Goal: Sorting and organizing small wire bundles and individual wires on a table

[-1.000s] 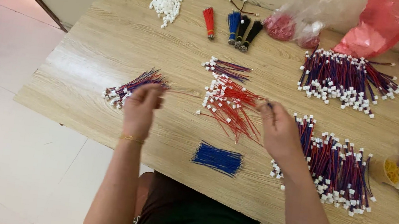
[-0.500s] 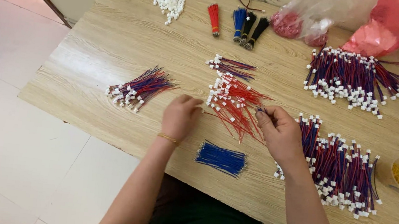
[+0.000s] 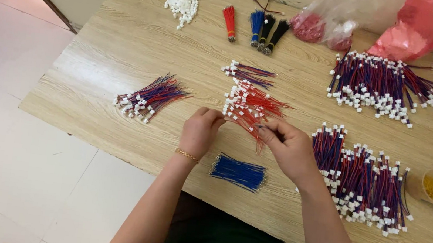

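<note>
Red wires (image 3: 254, 104) in one pile are pinched by both hands, left hand (image 3: 200, 131) and right hand (image 3: 288, 147).

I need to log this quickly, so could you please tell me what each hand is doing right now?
Left hand: fingers curled at the white-plug end of the red wires; grip cannot be told.
Right hand: pinched shut on a red wire from that pile.

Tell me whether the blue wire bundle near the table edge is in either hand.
No, the blue wire bundle lies on the table, apart from both hands, which work at the red wires.
</note>
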